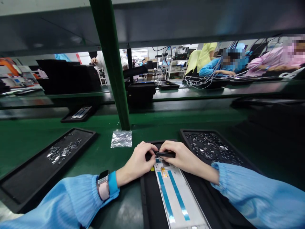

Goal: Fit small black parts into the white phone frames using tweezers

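A silvery device frame (175, 194) with two blue strips lies lengthwise in a black tray (149, 194) in front of me. At its far end both my hands come close together. My right hand (177, 154) is closed round a black pen-like tool, perhaps tweezers (166, 154), held nearly level above the frame. My left hand (144, 157) has its thumb and fingers bent in a pinch by the tool's tip; what they hold, if anything, is too small to make out. An orange flex piece (164, 172) shows on the frame near the hands.
Left stands a black tray (26, 170) with small shiny parts; right, another tray (214, 146) with many small dark parts. A clear plastic bag (121, 139) lies by a green post (114, 70). A smaller tray (77, 114) sits farther back. Co-workers sit beyond.
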Demonstrator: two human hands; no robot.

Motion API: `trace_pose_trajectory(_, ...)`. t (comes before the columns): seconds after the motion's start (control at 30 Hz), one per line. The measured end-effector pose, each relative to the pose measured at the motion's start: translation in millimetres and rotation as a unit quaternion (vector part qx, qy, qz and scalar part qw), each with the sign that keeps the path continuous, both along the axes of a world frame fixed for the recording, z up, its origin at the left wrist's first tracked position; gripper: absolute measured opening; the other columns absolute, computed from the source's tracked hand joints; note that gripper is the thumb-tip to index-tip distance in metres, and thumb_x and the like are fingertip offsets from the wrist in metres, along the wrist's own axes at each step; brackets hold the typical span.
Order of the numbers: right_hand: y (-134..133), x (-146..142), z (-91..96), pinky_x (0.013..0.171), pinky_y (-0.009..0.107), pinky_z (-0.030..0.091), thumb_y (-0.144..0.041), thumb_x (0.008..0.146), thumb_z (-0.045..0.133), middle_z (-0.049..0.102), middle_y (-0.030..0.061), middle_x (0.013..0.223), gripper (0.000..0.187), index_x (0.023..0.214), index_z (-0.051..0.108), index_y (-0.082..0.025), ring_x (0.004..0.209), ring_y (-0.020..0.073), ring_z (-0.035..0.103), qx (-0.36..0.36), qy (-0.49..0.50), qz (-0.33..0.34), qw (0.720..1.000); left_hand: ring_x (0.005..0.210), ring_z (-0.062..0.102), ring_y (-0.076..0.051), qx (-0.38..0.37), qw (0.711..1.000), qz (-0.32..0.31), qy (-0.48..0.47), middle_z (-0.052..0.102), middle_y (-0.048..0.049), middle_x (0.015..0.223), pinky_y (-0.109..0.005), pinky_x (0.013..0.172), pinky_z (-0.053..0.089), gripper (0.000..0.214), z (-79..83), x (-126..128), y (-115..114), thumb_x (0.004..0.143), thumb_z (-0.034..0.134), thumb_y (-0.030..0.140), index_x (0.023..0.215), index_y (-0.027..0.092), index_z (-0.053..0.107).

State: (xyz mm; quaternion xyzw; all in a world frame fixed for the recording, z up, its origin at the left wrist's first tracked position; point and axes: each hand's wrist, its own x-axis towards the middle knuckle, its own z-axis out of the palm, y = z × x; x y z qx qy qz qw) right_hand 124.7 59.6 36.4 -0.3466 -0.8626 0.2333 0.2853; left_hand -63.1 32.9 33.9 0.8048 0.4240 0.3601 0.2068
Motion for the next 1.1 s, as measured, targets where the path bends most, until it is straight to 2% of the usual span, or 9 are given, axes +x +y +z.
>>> trace_pose_trajectory(0.63, -6, -7, 1.1, 0.060, 0.023, 0.037, -0.012, 0.070, 0.064, 0.059, 0.0010, 0.075, 0.008, 0.073, 0.057, -0.015, 0.067, 0.0130, 0.053, 0.045, -0.079, -0.027, 0.995, 0.072, 0.050, -0.015, 0.002, 1.000, -0.001, 0.005, 0.059, -0.0015, 0.073, -0.027, 0.066, 0.039, 0.011, 0.0, 0, 2, 0.071, 0.055, 0.005, 0.074, 0.015, 0.059)
trace_pose_trajectory(0.8, -4, -8, 6.7, 0.059, 0.022, 0.037, -0.008, 0.067, 0.063, 0.059, 0.0010, 0.071, 0.008, 0.070, 0.059, -0.014, 0.064, 0.0124, 0.053, 0.045, -0.067, -0.003, 0.997, 0.073, 0.050, -0.016, 0.007, 1.000, -0.007, 0.015, 0.060, -0.0019, 0.072, -0.028, 0.067, 0.039, 0.013, 0.4, 0, 2, 0.071, 0.055, 0.004, 0.075, 0.014, 0.063)
trace_pose_trajectory(0.9, 2, -4, 8.2, 0.057, 0.021, 0.037, -0.011, 0.069, 0.061, 0.059, 0.0008, 0.067, 0.004, 0.066, 0.061, -0.014, 0.062, 0.0120, 0.054, 0.003, -0.028, 0.009, 1.000, 0.076, 0.051, -0.017, 0.017, 1.000, -0.013, 0.016, 0.061, -0.0032, 0.075, -0.028, 0.069, 0.040, 0.015, -0.4, -2, 1, 0.070, 0.056, 0.005, 0.077, 0.014, 0.065)
trace_pose_trajectory(1.0, 9, -1, 6.0, 0.048, 0.020, 0.037, -0.021, 0.075, 0.057, 0.056, 0.0004, 0.064, 0.014, 0.065, 0.060, -0.013, 0.051, 0.0098, 0.052, -0.100, 0.004, 0.000, 0.995, 0.081, 0.051, -0.017, 0.035, 0.999, -0.025, 0.023, 0.061, -0.0039, 0.080, -0.028, 0.073, 0.042, 0.017, -1.0, -2, 1, 0.071, 0.053, 0.004, 0.077, 0.014, 0.065)
trace_pose_trajectory(1.1, 14, -1, 4.1, 0.044, 0.020, 0.037, -0.028, 0.073, 0.057, 0.056, -0.0001, 0.062, 0.018, 0.068, 0.062, -0.012, 0.045, 0.0087, 0.049, -0.190, 0.013, -0.017, 0.981, 0.084, 0.048, -0.018, 0.042, 0.997, -0.044, 0.051, 0.059, -0.0046, 0.083, -0.029, 0.076, 0.042, 0.020, 0.2, -2, 1, 0.072, 0.049, 0.002, 0.079, 0.014, 0.064)
